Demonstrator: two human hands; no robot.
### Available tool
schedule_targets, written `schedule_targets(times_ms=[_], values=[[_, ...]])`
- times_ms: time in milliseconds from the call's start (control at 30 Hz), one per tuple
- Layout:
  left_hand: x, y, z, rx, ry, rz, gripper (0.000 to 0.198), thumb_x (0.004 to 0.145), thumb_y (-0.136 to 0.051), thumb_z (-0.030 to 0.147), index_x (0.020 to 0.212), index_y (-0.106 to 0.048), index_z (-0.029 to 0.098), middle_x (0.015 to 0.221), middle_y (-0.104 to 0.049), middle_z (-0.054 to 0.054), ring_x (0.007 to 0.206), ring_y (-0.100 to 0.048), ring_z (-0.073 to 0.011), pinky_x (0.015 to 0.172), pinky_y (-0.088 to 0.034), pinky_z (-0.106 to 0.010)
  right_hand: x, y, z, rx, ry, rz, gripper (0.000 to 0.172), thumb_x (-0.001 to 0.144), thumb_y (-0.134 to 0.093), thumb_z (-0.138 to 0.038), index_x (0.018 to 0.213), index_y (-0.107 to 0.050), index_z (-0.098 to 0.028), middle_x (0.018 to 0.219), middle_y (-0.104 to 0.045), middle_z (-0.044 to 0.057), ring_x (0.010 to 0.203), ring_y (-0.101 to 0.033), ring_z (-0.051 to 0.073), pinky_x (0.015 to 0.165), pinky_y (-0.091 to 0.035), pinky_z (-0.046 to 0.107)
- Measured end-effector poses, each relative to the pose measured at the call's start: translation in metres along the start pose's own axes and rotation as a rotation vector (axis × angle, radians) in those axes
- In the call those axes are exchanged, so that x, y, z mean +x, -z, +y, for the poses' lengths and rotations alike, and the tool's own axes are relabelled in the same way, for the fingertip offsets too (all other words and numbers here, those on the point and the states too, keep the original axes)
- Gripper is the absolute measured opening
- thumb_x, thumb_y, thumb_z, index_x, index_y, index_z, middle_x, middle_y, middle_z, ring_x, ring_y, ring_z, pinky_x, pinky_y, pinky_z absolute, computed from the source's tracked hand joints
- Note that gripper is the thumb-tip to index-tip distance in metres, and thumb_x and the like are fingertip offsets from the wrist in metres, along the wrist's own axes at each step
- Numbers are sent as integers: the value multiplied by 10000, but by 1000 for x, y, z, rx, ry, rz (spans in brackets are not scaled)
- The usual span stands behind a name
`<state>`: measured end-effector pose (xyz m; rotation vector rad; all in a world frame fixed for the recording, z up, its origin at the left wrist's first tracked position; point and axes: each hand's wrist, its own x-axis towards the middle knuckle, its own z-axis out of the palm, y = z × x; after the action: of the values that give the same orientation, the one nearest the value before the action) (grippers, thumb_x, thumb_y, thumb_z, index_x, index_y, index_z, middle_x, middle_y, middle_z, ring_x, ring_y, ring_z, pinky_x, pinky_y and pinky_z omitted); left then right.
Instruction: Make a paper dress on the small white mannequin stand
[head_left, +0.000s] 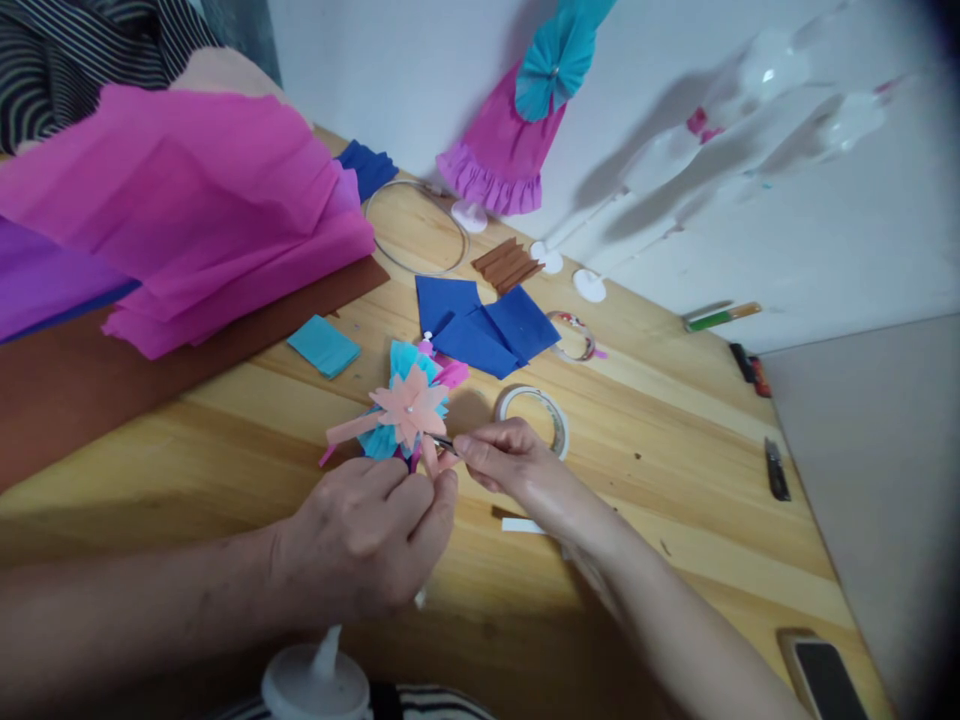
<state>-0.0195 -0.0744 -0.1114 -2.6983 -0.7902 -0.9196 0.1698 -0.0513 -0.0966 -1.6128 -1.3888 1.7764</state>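
My left hand (375, 525) is closed around the lower part of a small paper decoration, with its fingers curled in a pinch. The decoration has a pointed peach paper flower (409, 405) with a pearl-like centre, set over a pleated teal paper piece (409, 360). Peach strips (352, 428) hang from the flower. In my right hand (506, 455) is a thin, dark metal tool that looks like tweezers (444, 444). Its tip meets the flower's lower edge by a peach strip. My left fingers hide the decoration's bottom.
Blue paper pieces (487, 330), a teal square (324, 346) and a roll of tape (555, 420) lie close by. Pink crepe paper (225, 210) covers the left. A pink paper dress (514, 140) stands at the wall. A white-lidded bottle (315, 685), cutter (777, 470) and phone (829, 680) are nearer.
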Motion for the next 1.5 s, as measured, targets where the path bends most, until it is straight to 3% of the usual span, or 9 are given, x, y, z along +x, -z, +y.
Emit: schedule_targets(times_ms=[200,400,833,1100,1333,1500], values=[[-3,-1,0,-12,-1,-26,210,830,-565,77,1033,-613,54,600,-588,12,506,-544,-146,448,-432,-295,-1,0,0,182,-67,-30,424,719,-643,-541,554,-594,-154,416,-330,-81,412,-180,49,431,-94,252],[-3,-1,-1,-16,-19,-44,228,840,-555,82,1056,-612,39,636,-618,-9,514,-552,-147,436,-431,-298,3,0,1,281,-147,-63,362,690,-664,-495,569,-594,-161,383,-346,-82,369,-169,40,407,-52,251],[-1,1,-2,-45,-25,-35,195,840,-524,56,999,-635,42,620,-639,-28,499,-564,-165,427,-444,-312,5,-3,-1,252,-177,-27,372,630,-684,-506,567,-566,-159,377,-341,-90,370,-190,35,394,-58,243],[2,1,-2,-62,-23,-19,175,822,-548,44,966,-648,43,581,-611,-11,477,-550,-164,396,-425,-309,4,-4,1,271,-170,-37,311,664,-646,-456,628,-626,-148,373,-301,-102,366,-160,38,409,-54,249],[-1,-2,-1,-65,-23,-11,181,814,-581,61,982,-647,42,567,-581,5,473,-543,-162,400,-419,-312,-3,-3,2,293,-154,-20,347,694,-648,-491,598,-582,-164,414,-313,-88,384,-153,40,404,-51,248],[-2,-2,-2,-76,-22,-22,187,831,-550,67,989,-649,55,608,-619,-10,494,-569,-165,419,-425,-313,-11,-5,5,329,-112,-9,369,718,-647,-512,601,-595,-166,448,-329,-65,408,-211,59,408,-96,258]])
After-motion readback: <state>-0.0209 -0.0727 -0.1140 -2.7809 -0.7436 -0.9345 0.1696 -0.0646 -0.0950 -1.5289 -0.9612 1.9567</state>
